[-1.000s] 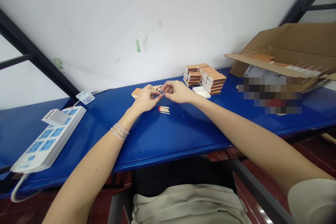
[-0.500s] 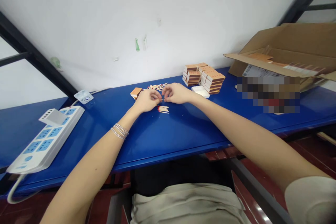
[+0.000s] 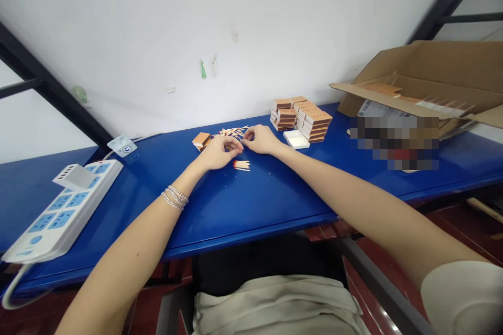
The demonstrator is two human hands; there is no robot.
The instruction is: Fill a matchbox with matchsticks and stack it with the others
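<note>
My left hand (image 3: pixel 220 153) and my right hand (image 3: pixel 261 140) meet fingertip to fingertip just above the blue table (image 3: pixel 251 204). The fingers of both are curled in a pinch; what they hold, if anything, is too small to make out. Behind them lies a loose pile of matches (image 3: pixel 232 132), partly covered by the hands. A small row of red-headed matches (image 3: pixel 241 165) lies just in front, heads to the left. Beside my left hand sits an orange matchbox (image 3: pixel 201 140). An open white matchbox tray (image 3: pixel 296 140) rests to the right of my right hand.
Stacked matchboxes (image 3: pixel 312 120) stand against the wall at the right. Farther right is an open cardboard box (image 3: pixel 416 70) with more boxes inside. A white power strip (image 3: pixel 65 209) and a small white device (image 3: pixel 122 146) occupy the left side.
The view has shifted slightly. A small pale stick showed between my fingertips before and is no longer visible there. Both hands remain close together above the row of matches.
</note>
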